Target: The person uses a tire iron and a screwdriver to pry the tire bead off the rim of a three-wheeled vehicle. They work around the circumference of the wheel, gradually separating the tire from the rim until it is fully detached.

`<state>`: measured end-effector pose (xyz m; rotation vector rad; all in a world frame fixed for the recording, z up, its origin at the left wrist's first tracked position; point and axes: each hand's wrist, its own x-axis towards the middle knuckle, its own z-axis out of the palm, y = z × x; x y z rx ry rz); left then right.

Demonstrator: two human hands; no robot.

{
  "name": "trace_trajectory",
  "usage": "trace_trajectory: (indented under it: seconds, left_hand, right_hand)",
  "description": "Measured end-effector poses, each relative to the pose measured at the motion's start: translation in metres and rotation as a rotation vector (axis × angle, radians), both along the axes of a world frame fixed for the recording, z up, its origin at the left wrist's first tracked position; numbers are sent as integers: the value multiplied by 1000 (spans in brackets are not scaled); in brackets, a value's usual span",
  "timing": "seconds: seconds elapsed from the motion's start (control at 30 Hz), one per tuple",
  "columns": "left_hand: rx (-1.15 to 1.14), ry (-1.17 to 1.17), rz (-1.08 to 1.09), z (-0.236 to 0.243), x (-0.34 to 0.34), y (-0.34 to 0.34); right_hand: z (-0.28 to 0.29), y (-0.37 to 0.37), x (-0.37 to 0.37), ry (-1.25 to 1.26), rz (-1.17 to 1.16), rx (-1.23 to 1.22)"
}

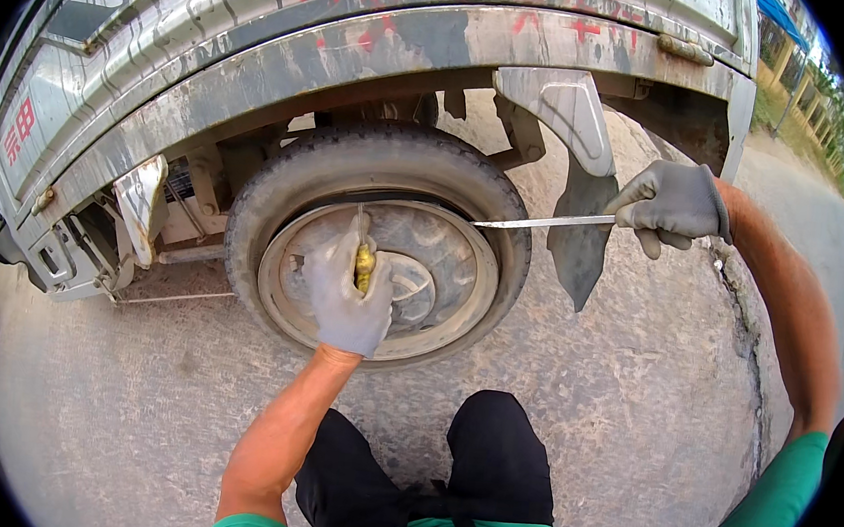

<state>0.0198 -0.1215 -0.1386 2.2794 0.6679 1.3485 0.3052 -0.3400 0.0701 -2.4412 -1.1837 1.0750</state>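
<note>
Our black trousers (501,451) are nearest, below the tyre (380,167). Inside the tyre sits the steel rim (455,256). Our left hand (350,287), the nearer one, is before the rim, fingers folded around a yellow-handled tool (364,267), which points upward to the tyre's inner edge. Our right hand (676,200), right of the tyre, pinches a metal bar (546,220); its long axis lies almost level, tip at the tyre. If it touches, we cannot tell.
</note>
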Motion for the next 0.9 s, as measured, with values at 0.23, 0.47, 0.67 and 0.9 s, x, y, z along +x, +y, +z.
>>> trace_trajectory:
  seconds: [0.23,0.47,0.67,0.9]
  left_hand:
    - [166,-20,10,-3,-4,8]
    - [122,-10,-98,3,9,-2]
    - [81,73,-4,-6,-23,29]
    - [39,47,-125,10,-3,8]
  right_hand:
    - [-53,-33,-102,-57,-312,117]
    - [-15,-29,-71,-170,-234,-45]
    - [-20,9,-111,-67,-249,-28]
    - [-31,-84,-67,563,-386,215]
